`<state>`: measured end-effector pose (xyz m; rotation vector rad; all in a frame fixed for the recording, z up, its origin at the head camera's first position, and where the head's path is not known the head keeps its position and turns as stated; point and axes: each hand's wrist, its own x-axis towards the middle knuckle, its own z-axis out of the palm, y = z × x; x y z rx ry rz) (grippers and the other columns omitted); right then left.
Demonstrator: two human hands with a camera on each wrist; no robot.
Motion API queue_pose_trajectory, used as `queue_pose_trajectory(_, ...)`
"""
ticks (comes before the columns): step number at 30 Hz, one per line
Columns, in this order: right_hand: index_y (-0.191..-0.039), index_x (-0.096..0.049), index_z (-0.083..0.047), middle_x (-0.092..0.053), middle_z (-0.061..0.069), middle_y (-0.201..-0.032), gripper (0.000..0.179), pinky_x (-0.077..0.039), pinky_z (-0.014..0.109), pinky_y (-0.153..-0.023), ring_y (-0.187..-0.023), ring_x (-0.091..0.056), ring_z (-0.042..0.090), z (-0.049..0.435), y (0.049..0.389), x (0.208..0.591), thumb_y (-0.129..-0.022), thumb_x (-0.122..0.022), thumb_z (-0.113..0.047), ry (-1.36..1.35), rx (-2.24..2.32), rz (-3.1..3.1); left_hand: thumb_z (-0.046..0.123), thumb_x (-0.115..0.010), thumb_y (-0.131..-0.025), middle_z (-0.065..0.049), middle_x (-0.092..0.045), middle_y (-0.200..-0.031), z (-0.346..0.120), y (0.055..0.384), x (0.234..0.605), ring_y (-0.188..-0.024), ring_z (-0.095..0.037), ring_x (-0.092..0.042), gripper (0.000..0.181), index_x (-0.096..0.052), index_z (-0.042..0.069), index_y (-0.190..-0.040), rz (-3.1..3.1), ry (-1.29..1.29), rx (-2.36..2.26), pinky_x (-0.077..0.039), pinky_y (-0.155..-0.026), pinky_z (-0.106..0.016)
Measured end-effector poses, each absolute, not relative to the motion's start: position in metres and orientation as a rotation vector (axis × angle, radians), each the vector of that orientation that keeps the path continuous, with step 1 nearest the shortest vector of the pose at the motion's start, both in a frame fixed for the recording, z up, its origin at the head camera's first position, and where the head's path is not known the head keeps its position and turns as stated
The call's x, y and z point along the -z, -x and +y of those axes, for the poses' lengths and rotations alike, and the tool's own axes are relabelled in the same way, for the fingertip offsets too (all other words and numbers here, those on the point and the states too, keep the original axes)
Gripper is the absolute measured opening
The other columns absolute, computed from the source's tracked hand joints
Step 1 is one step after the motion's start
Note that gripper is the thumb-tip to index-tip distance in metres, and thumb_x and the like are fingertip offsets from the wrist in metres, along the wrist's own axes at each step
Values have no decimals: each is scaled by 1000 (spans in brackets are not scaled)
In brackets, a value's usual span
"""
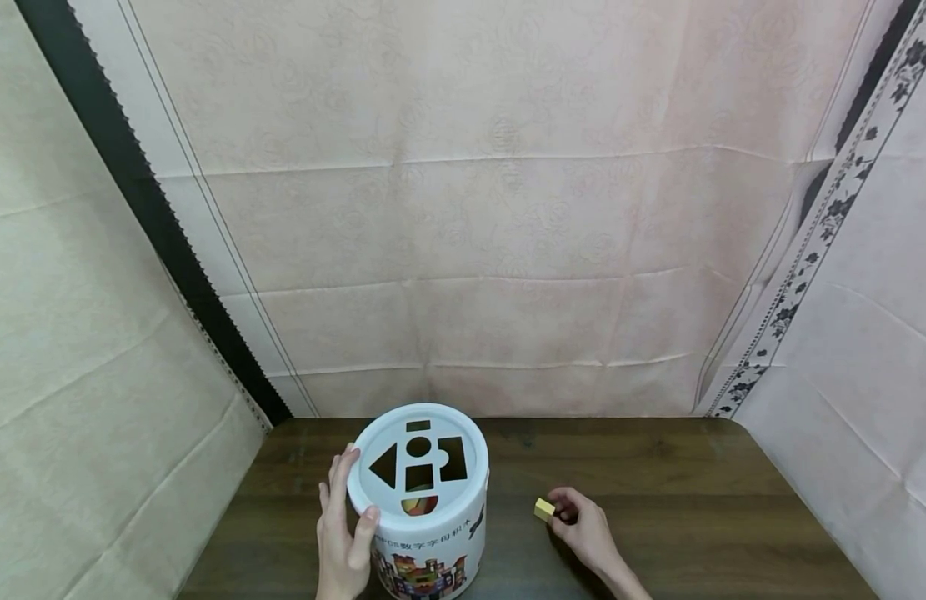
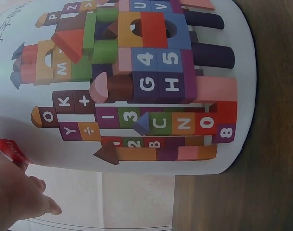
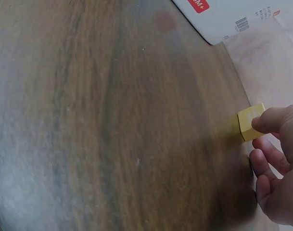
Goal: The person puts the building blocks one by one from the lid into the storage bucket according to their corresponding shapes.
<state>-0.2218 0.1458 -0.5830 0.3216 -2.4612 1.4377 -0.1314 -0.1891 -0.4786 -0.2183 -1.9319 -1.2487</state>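
A white cylindrical block bucket [image 1: 470, 525] stands upright on the table, its pale blue lid [image 1: 463, 450] pierced with cut-outs of several shapes. Colourful blocks show through the front hole. My left hand [image 1: 341, 533] rests against the bucket's left side, thumb and fingers spread along the lid's rim. In the left wrist view, the bucket's printed picture of letter and number blocks [image 2: 146, 82] fills most of the frame. To the right of the bucket, my right hand [image 1: 583, 529] pinches a small yellow block [image 3: 251, 122] between thumb and fingertips, low over the table.
The dark wooden table [image 1: 658, 483] runs back to a pale patterned cloth [image 1: 508, 250] hung behind it. Similar cloth sheets hang at the left [image 1: 95, 400] and right [image 1: 868, 333]. The bucket stands left of the table's middle.
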Motion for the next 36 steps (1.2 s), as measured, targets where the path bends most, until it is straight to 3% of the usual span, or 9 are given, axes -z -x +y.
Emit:
queue_pose_trajectory(18, -86, -70, -10, -63, -8, -74, 30, -50, 26, -62, -65, -57, 6, 149, 226, 578, -69, -75, 15, -343, -1405, -2424, 22, -59, -89, -16, -44, -152, -188, 131, 477, -141, -53, -24, 63, -46, 13, -150, -1947, 194, 1252, 3, -103, -79)
queue_pose_trajectory(36, -88, -70, -5, -62, -6, -75, 28, -52, 24, -62, -68, -58, 8, 151, 240, 540, -71, -75, 16, -426, -1413, -2355, 20, -59, -87, -17, -44, -151, -189, 131, 477, -140, -54, -24, 64, -47, 12, -149, -1953, 178, 1243, 2, -103, -80)
